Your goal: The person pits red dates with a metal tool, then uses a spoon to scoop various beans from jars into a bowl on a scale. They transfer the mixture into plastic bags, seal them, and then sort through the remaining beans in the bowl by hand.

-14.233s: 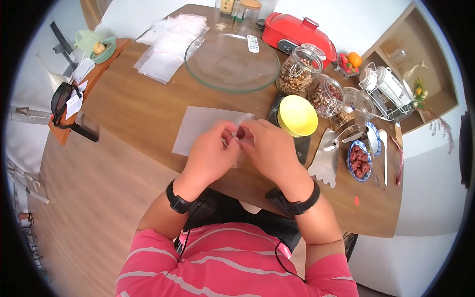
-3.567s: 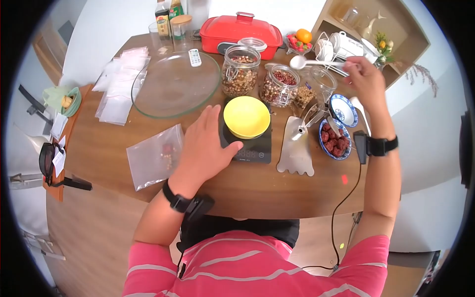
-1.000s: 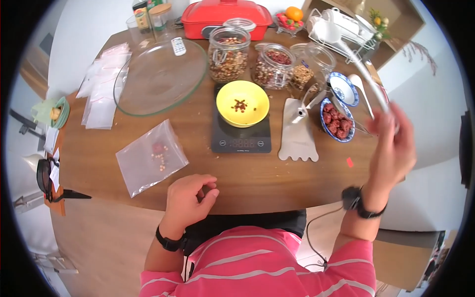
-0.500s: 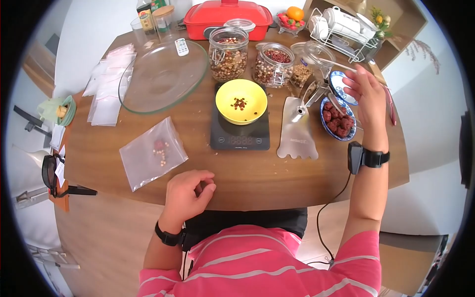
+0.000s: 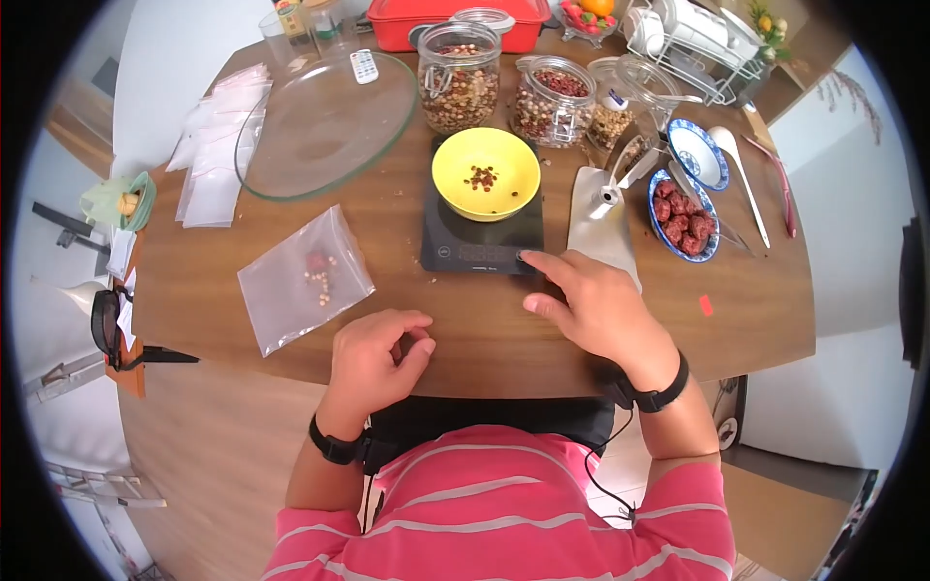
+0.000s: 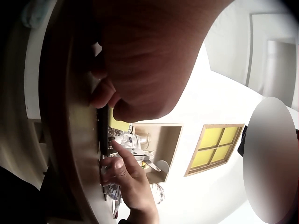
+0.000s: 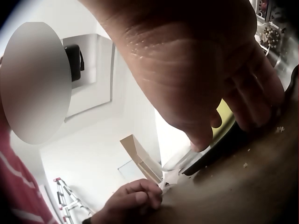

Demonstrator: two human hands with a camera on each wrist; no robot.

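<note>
In the head view my right hand [image 5: 610, 308] reaches over the black kitchen scale [image 5: 484, 247], its index fingertip at the button on the scale's front right corner. On the scale stands a yellow bowl [image 5: 486, 198] with a small heap of dark red bits at its bottom. My left hand [image 5: 376, 356] rests at the table's front edge, fingers loosely curled, holding nothing. Left of the scale lies a clear zip bag [image 5: 281, 290] with some beans and a reddish piece inside. The right wrist view shows my right hand [image 7: 196, 70] close over the scale's edge.
Behind the scale stand glass jars [image 5: 459, 92] of mixed beans. A metal scraper [image 5: 591, 218], a blue-and-white bowl of dark red dried fruit [image 5: 685, 228] and a white spoon [image 5: 741, 184] are at right. A glass platter [image 5: 329, 136] and plastic bags [image 5: 223, 145] lie at left.
My right hand has put down the white spoon it held, whose handle now shows at the rightmost jar, and has moved left to the scale. My left hand has stayed by the table edge.
</note>
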